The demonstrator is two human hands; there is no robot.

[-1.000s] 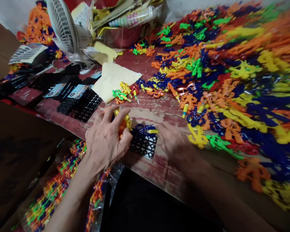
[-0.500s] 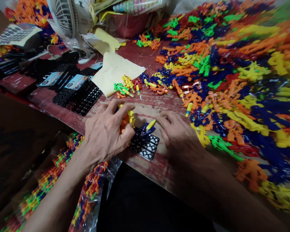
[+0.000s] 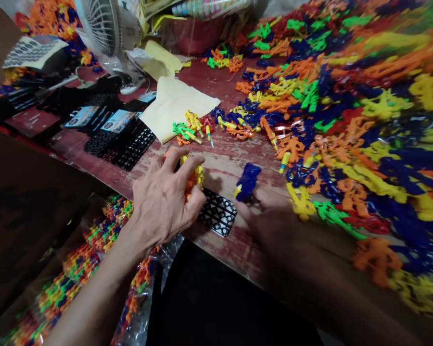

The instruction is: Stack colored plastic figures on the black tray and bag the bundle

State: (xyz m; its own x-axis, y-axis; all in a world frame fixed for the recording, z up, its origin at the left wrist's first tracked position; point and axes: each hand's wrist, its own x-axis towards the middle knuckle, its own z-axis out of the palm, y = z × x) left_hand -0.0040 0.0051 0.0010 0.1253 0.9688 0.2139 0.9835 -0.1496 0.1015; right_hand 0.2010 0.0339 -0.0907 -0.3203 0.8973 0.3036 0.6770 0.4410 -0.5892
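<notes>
The blue plastic figure is now pinched in the fingertips of my right hand, lifted clear of the black lattice tray; half a second ago it lay on that tray with its yellow peg showing. I judge the piece is finished with the tray, which lies bare between my hands. My left hand stays curled around a bunch of yellow and orange figures at the tray's left end. Beyond lie a few loose figures by a cream paper sheet, then the great heap of coloured figures, and farthest the white fan.
</notes>
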